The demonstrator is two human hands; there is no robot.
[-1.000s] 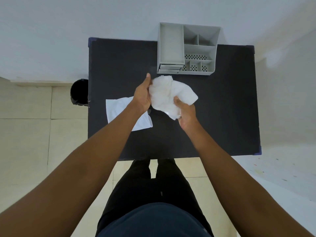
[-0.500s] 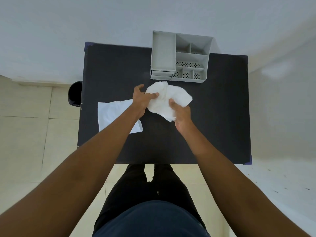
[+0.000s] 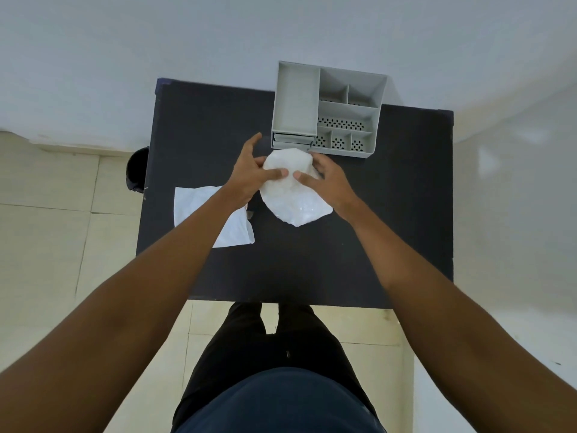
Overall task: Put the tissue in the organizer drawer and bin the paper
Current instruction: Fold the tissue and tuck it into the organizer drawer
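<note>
A crumpled white sheet is gathered into a rounded bundle above the middle of the black table. My left hand grips its left side and my right hand its right side, thumbs pressed on top. A flat white tissue lies on the table to the left, partly under my left forearm. The grey organizer stands at the table's far edge; its small drawer at the front left sits just beyond the bundle. I cannot tell from the material which white piece is paper.
A black bin stands on the tiled floor against the table's left side. White walls rise behind and to the right of the table. My legs are at the table's near edge.
Both hands have folded the loose white sheet inward into a rounder, tighter bundle and shifted it closer to the organizer's drawer. The flat tissue has stayed in place.
</note>
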